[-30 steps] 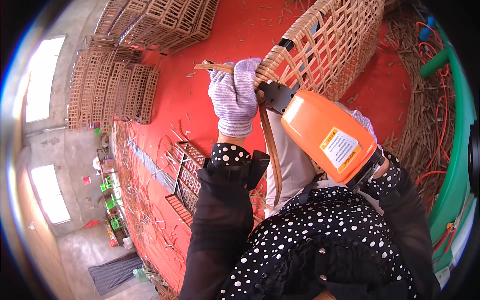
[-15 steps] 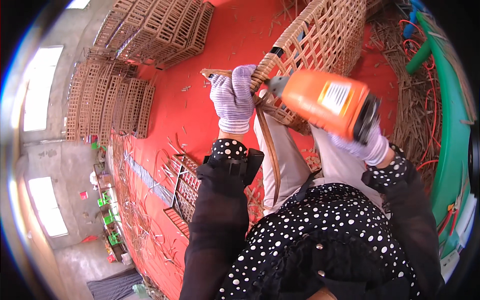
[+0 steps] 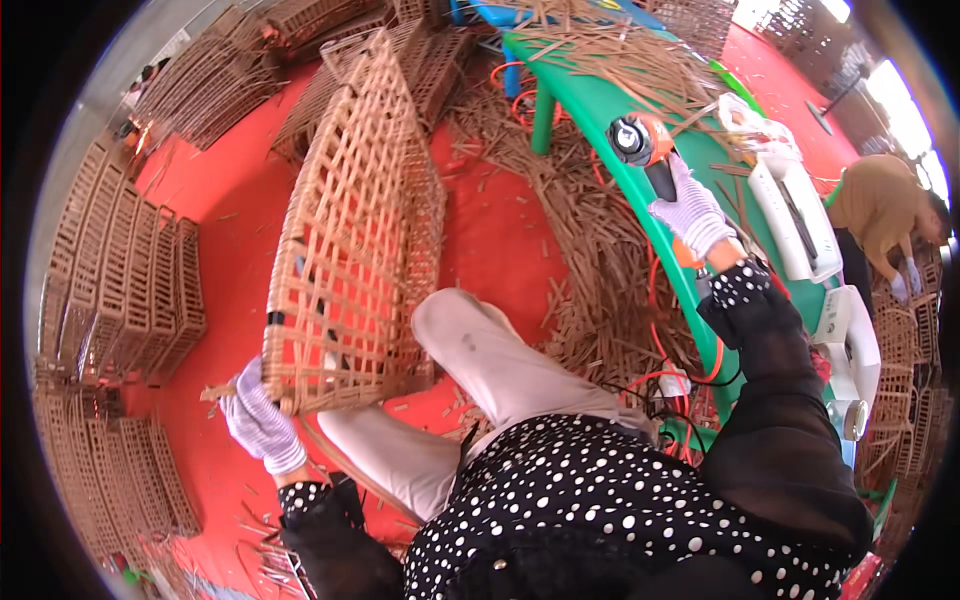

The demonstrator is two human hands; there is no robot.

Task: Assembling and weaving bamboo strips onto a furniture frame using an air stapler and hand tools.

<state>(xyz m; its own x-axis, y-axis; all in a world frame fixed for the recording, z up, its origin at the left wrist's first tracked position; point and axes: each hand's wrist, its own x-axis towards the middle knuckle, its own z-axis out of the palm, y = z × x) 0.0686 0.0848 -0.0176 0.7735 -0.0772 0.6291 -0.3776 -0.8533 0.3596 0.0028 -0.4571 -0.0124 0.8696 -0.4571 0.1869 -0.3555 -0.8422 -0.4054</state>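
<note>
A woven rattan basket [image 3: 345, 250] with an open lattice wall stands tilted between my knees, its rim on the left. My left hand [image 3: 262, 420], in a purple-and-white striped glove, is closed at the basket's lower left corner. A short strip end [image 3: 215, 392] pokes out beside its fingers, and a long brown strip [image 3: 350, 462] trails from that corner over my leg. Away to the right, over the green table, my gloved right hand [image 3: 692, 208] grips an orange power tool [image 3: 655, 138] with a black handle. The tool's round black-and-white end faces up-left, apart from the basket.
The green table [image 3: 590, 110] carries loose strips and a white tray [image 3: 795, 220]. Cut strips [image 3: 520, 190] heap beside it, with red hoses [image 3: 655, 330] near its edge. Stacked woven baskets [image 3: 120, 270] stand left. At far right another person [image 3: 880, 205] bends over wickerwork.
The power tool has left the basket's rim and swung right, over the green table. My view has turned right; my left hand stays at the basket, lower in the picture.
</note>
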